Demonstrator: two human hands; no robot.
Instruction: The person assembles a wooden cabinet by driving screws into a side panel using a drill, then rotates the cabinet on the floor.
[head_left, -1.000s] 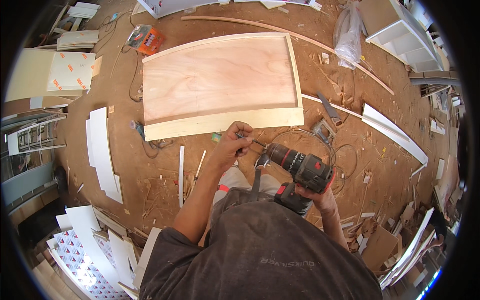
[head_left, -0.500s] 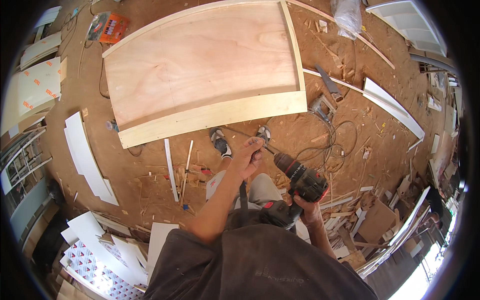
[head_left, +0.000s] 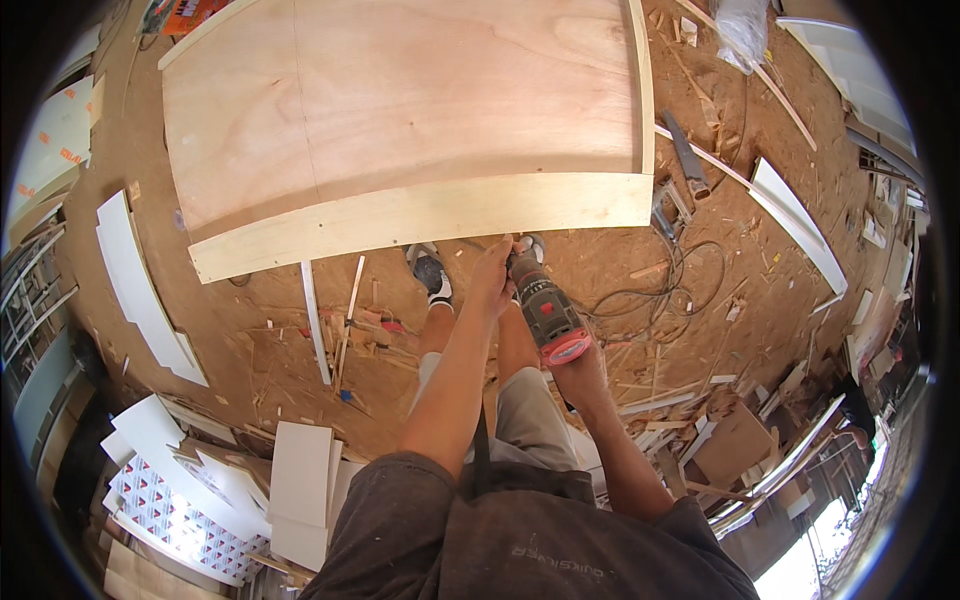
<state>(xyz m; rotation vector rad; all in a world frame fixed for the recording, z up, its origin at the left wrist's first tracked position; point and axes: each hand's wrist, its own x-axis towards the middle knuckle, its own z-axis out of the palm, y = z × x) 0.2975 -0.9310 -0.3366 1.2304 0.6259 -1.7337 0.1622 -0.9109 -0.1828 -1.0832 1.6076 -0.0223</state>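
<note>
My right hand (head_left: pixel 578 372) is wrapped round the grip of a black and red cordless drill (head_left: pixel 545 312). The drill points away from me, its nose close to the near edge of a shallow wooden frame. My left hand (head_left: pixel 492 272) is closed in a pinch at the drill's tip, beside the frame's front board (head_left: pixel 420 218). What those fingers hold is too small and hidden to make out. Dark screw heads or holes dot that pale board. Behind it lies the frame's plywood panel (head_left: pixel 450 90), with a narrow side strip (head_left: pixel 640 80) along its right edge.
My feet stand just under the frame's near edge. To the right lie a handsaw (head_left: pixel 688 158), a nail gun-like tool (head_left: pixel 672 207) and a looped cable (head_left: pixel 665 290). White board offcuts (head_left: pixel 150 290) lie left; wood scraps (head_left: pixel 735 440) pile up at the lower right.
Both hands and the drill have moved forward to the frame's near edge. The drill has turned to point more directly away from me. The frame now appears closer.
</note>
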